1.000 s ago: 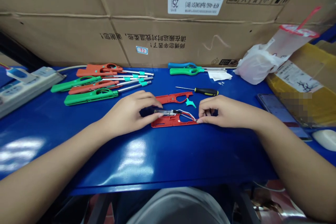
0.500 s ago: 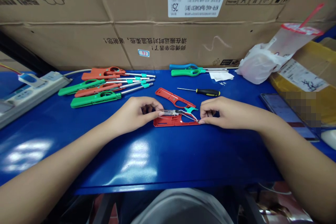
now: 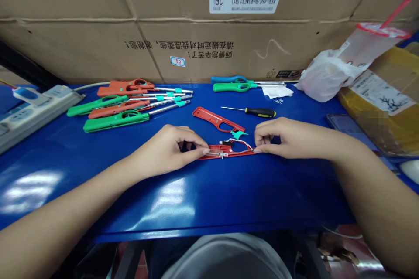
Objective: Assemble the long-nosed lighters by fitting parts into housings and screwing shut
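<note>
An opened red lighter shell (image 3: 234, 151) with metal parts and thin wires inside lies on the blue table (image 3: 203, 196). My left hand (image 3: 170, 150) pinches its left end, fingers closed. My right hand (image 3: 283, 138) pinches its right end, where the wires run. The other red half shell (image 3: 214, 118) lies just behind, with a small teal trigger piece (image 3: 238, 134) beside it. A black-handled screwdriver (image 3: 260, 112) rests further back.
Several green and red long-nosed lighters (image 3: 127, 104) lie at the back left, two more (image 3: 235, 85) at the back centre. A power strip (image 3: 32, 104) sits far left. Cardboard boxes (image 3: 196, 22) wall the back. A white plastic bag (image 3: 327, 74), a phone (image 3: 350, 126) and small screws (image 3: 279, 101) are at right.
The shell I hold has tipped from lying flat to nearly edge-on, and shifted slightly right. My two hands stayed on its ends. The loose half shell keeps its slanted place.
</note>
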The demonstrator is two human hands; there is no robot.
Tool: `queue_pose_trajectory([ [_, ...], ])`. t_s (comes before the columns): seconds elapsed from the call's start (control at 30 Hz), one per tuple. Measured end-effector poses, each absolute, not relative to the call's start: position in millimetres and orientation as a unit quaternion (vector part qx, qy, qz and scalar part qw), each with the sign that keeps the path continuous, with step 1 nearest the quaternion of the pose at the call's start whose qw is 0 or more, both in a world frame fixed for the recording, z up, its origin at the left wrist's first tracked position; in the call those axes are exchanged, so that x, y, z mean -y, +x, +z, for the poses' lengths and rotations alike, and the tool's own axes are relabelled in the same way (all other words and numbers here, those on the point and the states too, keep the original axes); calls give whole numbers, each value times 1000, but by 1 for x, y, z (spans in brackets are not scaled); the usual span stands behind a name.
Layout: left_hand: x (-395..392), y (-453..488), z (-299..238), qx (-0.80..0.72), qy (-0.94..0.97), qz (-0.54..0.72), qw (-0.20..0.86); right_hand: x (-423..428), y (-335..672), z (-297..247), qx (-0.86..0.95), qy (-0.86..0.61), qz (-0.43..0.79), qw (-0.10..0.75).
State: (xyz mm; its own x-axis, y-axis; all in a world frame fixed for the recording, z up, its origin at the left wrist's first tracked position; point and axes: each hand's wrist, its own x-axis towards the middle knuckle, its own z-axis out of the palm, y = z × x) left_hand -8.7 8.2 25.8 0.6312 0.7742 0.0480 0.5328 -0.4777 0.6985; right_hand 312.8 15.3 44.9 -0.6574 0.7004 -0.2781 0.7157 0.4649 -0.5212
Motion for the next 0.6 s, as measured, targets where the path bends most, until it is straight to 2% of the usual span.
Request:
queue_pose_trajectory([
  [0.6,-12,-11,18,-329,862,207,324,-18,318,39,-863,403,-304,10],
])
